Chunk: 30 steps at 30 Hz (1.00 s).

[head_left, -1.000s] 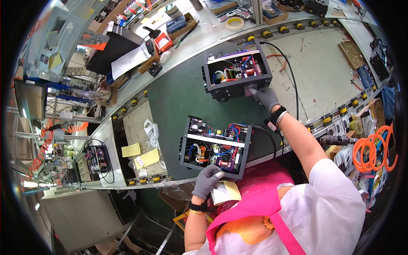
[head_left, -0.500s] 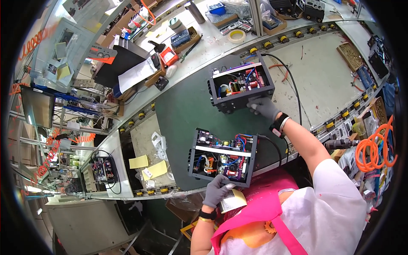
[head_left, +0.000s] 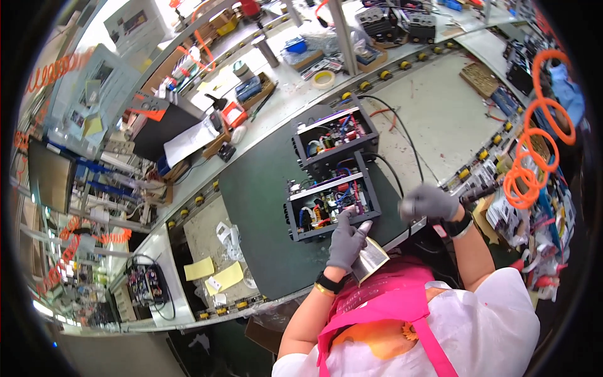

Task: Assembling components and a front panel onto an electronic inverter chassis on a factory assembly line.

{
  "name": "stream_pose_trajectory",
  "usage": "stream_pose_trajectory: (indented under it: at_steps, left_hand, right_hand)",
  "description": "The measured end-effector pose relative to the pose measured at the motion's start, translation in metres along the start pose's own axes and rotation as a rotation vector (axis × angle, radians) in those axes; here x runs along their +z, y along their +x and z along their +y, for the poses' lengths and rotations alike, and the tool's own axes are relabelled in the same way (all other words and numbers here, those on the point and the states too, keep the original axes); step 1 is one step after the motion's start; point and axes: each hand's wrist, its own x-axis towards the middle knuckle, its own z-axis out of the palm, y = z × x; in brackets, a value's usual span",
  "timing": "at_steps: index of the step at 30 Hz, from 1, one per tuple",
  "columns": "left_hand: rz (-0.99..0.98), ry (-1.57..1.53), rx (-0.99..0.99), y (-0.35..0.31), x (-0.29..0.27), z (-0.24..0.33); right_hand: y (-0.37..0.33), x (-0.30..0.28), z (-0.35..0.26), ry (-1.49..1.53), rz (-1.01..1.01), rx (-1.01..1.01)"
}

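Two open-topped black electronics housings lie close together on the green mat (head_left: pixel 257 245). Red and blue wires and circuit boards show inside the far housing (head_left: pixel 308 164) and the near housing (head_left: pixel 375 210). My left hand (head_left: pixel 345 247), in a grey glove, is at the near wall of the near housing, with finger and thumb by its rim. A pale yellow card or label sheet (head_left: pixel 373 261) sticks out from under that hand and appears held in it. My gloved right hand (head_left: pixel 433 204) is apart from both housings, above the bench's near edge; motion blurs its fingers.
Black cables (head_left: pixel 418 147) run from the housings. An orange coiled hose (head_left: pixel 524 188) hangs at the right above packaged parts. Yellow paper slips (head_left: pixel 226 276) lie left of the mat. Another wired unit (head_left: pixel 146 279) sits further left. A tape roll (head_left: pixel 323 79) lies on the far shelf.
The near housing has moved away from me, up against the far one, with my left hand beside it. My right hand has left the far housing and come back toward the near right. The view has shifted.
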Motion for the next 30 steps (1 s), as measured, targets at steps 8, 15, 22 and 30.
stream_pose_trajectory:
  at_steps: [8,15,22,30]
  left_hand:
    - [-0.269,-0.216,0.579,-0.024,0.064,0.037]
    - [-0.116,-0.127,0.560,-0.003,0.023,0.029]
    - [0.540,0.271,0.353,0.051,-0.117,-0.022]
    - [0.373,0.484,0.093,0.075,-0.126,-0.066]
  right_hand:
    - [-0.089,0.104,0.051,0.614,0.345,0.150]
    - [-0.214,0.044,0.093,0.343,1.526,-0.123]
    - [-0.352,-0.049,0.231,0.560,2.162,0.060]
    - [-0.368,-0.085,0.316,0.252,2.090,0.260]
